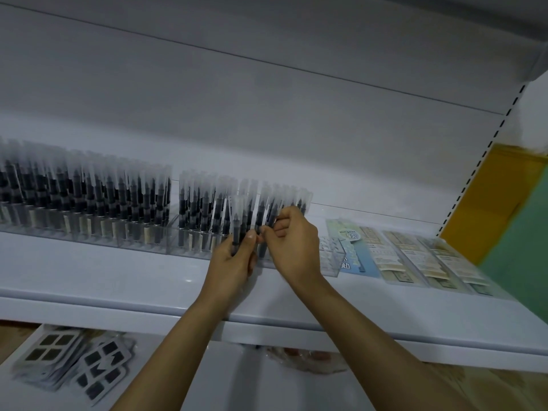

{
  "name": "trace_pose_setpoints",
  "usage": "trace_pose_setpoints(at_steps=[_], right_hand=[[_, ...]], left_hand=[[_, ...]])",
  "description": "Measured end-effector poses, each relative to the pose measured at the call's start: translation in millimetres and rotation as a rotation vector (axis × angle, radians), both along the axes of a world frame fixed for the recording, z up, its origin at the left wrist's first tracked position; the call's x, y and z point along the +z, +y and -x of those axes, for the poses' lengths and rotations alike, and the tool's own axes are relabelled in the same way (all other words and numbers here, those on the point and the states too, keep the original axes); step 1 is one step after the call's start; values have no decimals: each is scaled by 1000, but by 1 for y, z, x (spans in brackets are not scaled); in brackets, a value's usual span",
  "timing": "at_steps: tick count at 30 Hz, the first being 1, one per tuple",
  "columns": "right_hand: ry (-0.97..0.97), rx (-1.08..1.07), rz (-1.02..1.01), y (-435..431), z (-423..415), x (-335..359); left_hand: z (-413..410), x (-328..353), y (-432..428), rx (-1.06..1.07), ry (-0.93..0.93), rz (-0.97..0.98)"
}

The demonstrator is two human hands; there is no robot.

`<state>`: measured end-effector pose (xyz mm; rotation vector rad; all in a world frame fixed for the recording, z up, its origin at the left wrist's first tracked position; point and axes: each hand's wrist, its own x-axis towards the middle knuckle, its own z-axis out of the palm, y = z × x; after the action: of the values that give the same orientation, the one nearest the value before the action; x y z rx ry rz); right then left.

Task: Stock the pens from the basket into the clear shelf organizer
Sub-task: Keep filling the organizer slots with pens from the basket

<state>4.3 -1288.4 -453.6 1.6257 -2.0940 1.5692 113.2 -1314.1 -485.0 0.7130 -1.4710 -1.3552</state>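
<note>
A clear shelf organizer [142, 247] runs along the white shelf [118, 289], packed with several upright black pens [89, 194] with frosted caps. My left hand [234, 259] grips a small bundle of pens [238, 221] upright in front of the organizer's right section. My right hand [293, 241] is just to its right and pinches a single pen [271, 215] at the organizer's right end. The basket is out of sight.
Flat packaged stationery cards [415, 259] lie on the shelf to the right of the organizer. Blister packs [74, 363] with dark squares are stacked on the lower shelf at bottom left. A slotted shelf upright [486, 149] rises at the right.
</note>
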Motion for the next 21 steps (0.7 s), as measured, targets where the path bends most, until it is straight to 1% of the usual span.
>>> trace_pose_setpoints(at_steps=[2,4,7,9,12,16,19,21], right_hand=[[-27,1,42,5,1,0],[-70,15,118,12,3,0],[-153,103,197,25,4,-1],[-212,216,127,30,4,-2],[-277,357,23,35,7,0],[-404,429,-17,40,14,7],[-395,510,-73,43,13,9],[-388,516,-66,45,11,9]], left_hand=[[-1,2,1,-33,-12,9],[-3,5,5,-112,-39,22],[-5,9,9,-237,-80,48],[-6,10,10,-293,-100,80],[-6,12,11,-306,-142,89],[-4,13,14,-300,-177,87],[-4,15,16,-322,-180,76],[-4,17,17,-322,-191,75]])
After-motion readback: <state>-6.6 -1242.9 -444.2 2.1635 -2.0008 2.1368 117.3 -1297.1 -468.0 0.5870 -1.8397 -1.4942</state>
